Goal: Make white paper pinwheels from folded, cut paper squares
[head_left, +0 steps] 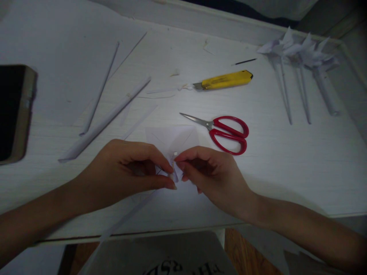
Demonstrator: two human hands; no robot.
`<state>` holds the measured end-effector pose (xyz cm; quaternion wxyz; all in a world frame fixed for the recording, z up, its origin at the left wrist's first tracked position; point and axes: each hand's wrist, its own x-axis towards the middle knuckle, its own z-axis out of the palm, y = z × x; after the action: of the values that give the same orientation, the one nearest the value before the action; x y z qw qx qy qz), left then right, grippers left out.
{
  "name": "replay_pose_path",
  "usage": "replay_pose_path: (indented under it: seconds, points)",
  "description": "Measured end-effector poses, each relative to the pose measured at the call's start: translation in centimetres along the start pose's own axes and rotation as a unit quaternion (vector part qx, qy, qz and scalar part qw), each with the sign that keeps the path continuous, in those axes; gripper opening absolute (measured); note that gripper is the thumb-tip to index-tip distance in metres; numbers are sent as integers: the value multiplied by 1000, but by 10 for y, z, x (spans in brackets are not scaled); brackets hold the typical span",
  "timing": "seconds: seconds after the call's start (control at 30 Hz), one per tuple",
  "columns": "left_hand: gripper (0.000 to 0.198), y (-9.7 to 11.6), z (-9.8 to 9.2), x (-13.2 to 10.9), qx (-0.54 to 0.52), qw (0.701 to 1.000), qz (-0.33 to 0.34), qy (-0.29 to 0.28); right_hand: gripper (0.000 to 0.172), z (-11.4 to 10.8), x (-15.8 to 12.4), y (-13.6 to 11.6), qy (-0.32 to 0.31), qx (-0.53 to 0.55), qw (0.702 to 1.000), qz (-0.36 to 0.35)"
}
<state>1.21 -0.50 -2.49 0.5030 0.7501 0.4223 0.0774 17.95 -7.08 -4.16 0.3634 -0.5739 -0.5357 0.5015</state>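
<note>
Near the table's front edge, my left hand [134,164] and my right hand [206,172] almost meet at the fingertips. The left thumb and forefinger pinch a small folded piece of white paper [176,175]. Its upper end is pinched by my right thumb and forefinger; fine detail there is blurred. Under the fingers lies a square white sheet [155,133] with diagonal lines running in from its corners. A long thin paper strip [129,214] trails from below my left hand over the table edge. Red-handled scissors [226,131] rest just beyond my right hand.
A yellow utility knife [226,80] with its blade out lies behind the scissors. Several paper pinwheel-like shapes on sticks [301,53] stand at back right. Rolled paper tubes [109,118] lie at left, beside a phone [17,114]. A thin dark rod [245,61] lies further back.
</note>
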Motion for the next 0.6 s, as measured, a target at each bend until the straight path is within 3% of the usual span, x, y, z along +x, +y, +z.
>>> replay_pose_path:
  seconds: [0.37, 0.6]
  points:
    - [34, 7, 1, 1, 20, 999, -13, 25, 13, 2, -1, 2, 1, 27, 1000, -13]
    - [33, 9, 1, 1, 4, 999, -32, 16, 13, 1, -1, 2, -3, 11, 1000, -15]
